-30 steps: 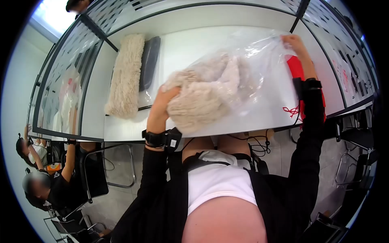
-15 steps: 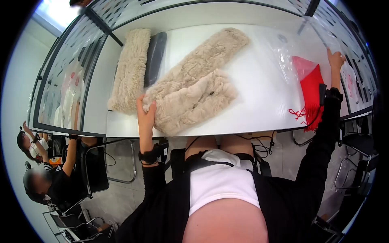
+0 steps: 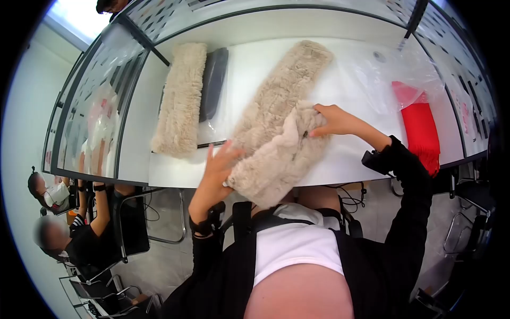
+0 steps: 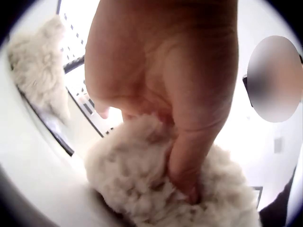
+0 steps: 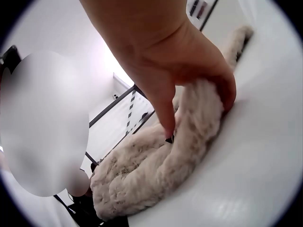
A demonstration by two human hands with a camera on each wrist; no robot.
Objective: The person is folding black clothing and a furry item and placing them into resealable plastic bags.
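Note:
A long beige furry scarf [image 3: 284, 85] lies slantwise on the white table, its near part folded back over itself. The folded part reaches past the front edge in the head view. At the fold's right end, my right hand [image 3: 342, 121] grips the fur, thumb on top beside a small dark tag [image 5: 169, 139] and fingers around the far side. My left hand [image 3: 215, 173] is at the scarf's left edge with fingers spread. In the left wrist view its thumb [image 4: 187, 165] sinks into the fur while the fingertips are hidden behind it.
A second beige furry piece [image 3: 180, 98] lies at the left beside a dark grey flat item [image 3: 214, 85] in clear plastic. At the right are a red fringed scarf [image 3: 421, 125] and a clear plastic bag [image 3: 382, 80]. Framed panels border the table; other people sit at the left.
The clear plastic bag has been pulled off the furry scarf and left at the right. My right hand has come back from the right side to the scarf, whose folded part has shifted nearer.

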